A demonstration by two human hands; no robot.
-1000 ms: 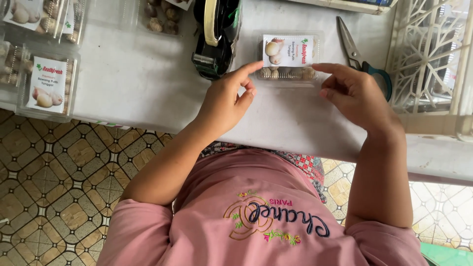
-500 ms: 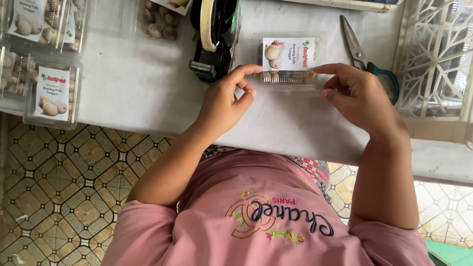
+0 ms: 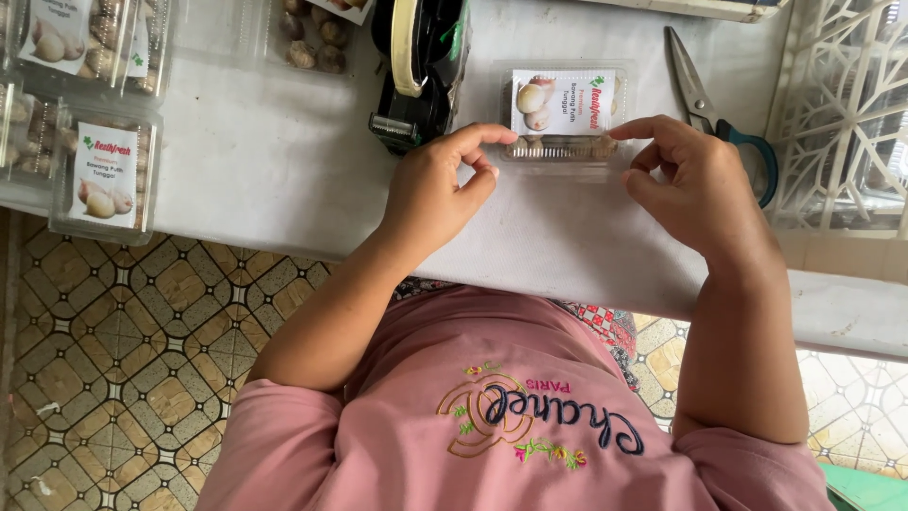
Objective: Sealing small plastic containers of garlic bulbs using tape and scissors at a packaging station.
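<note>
Left of the fingers, closed clear boxes hold pale bulbs. The left hand and right hand pinch, with thumb and forefinger, the near corners of a small clear labelled box of bulbs between them on the white table.

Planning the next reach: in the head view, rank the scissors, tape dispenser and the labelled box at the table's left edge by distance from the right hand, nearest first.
From the right hand:
1. Scissors, just beyond its knuckles, to the right.
2. Tape dispenser, past the clear box that both hands pinch, beside the left hand.
3. Labelled box, far across at the table's left edge.
</note>
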